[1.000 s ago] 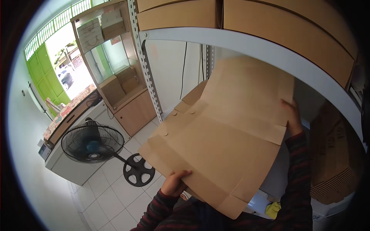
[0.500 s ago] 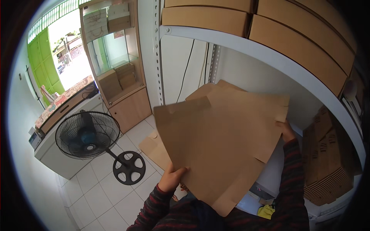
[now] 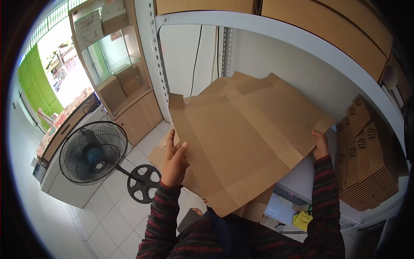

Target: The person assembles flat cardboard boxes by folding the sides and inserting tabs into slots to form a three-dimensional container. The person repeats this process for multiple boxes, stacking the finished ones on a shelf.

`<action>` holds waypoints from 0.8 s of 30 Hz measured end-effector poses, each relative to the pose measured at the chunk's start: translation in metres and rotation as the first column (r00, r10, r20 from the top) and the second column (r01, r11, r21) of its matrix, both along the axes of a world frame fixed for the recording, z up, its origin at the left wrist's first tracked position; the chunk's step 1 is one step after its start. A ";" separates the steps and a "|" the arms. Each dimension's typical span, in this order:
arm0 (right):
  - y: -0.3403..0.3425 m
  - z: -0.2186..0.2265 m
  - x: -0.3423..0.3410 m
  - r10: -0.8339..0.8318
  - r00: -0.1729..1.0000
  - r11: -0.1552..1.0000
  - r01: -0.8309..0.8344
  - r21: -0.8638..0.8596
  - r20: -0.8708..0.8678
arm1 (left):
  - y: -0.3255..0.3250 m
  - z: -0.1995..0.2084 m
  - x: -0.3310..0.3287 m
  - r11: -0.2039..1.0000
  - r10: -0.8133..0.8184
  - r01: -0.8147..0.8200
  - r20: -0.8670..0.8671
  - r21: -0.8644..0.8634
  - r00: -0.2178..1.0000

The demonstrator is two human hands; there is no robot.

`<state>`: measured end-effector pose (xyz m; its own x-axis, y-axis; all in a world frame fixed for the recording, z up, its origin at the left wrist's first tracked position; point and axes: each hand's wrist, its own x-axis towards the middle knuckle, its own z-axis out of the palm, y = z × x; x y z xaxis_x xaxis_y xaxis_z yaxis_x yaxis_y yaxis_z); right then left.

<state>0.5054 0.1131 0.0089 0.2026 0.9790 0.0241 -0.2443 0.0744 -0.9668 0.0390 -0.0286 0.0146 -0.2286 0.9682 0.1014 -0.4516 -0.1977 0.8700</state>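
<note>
A large brown flat cardboard box blank, with crease lines and cut tabs, spreads out in front of me at shelf height, over more brown cardboard. My right hand grips its right corner, thumb on top at a small flap. Beside the left edge is my left hand, its index finger and thumb raised and apart; no grip on the sheet shows there. The blank's near corner reaches close to my body.
Brown boxes fill the grey metal shelf above. A stack of folded cardboard stands at the right, and a yellow cloth lies below. To the left are a black standing fan and a glass-fronted cabinet.
The cardboard blank has turned and lies flatter, its creases now showing. My left hand has let go of its near-left edge and risen beside it; my right hand keeps its grip.
</note>
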 end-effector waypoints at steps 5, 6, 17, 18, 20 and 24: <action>-0.016 0.001 -0.014 -0.052 0.995 0.996 0.057 0.068 -0.081 | -0.026 0.016 -0.002 0.986 -0.129 0.113 -0.133 -0.121 0.983; -0.022 0.010 -0.022 -0.051 0.996 0.992 0.059 0.116 -0.071 | -0.034 0.019 -0.001 0.978 -0.147 0.115 -0.179 -0.176 0.973; -0.021 0.043 0.020 0.065 0.989 0.983 -0.041 0.178 -0.134 | -0.038 0.030 0.020 0.965 -0.259 0.258 0.006 0.052 0.966; -0.022 0.044 0.024 0.108 0.978 0.980 -0.075 0.185 -0.179 | -0.037 0.037 0.023 0.959 -0.270 0.257 0.111 0.118 0.957; -0.021 0.044 0.021 0.138 0.967 0.979 -0.100 0.179 -0.213 | -0.033 0.047 0.024 0.965 -0.235 0.217 0.122 0.145 0.964; -0.031 0.041 -0.001 0.038 0.987 0.993 -0.021 0.113 -0.159 | -0.020 0.043 0.011 0.972 -0.187 0.184 0.011 0.144 0.982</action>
<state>0.5044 0.0824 0.0497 0.1836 0.9777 0.1017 -0.3991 0.1687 -0.9013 0.0502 -0.0491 0.0576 -0.0504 0.9700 0.2378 -0.5124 -0.2294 0.8275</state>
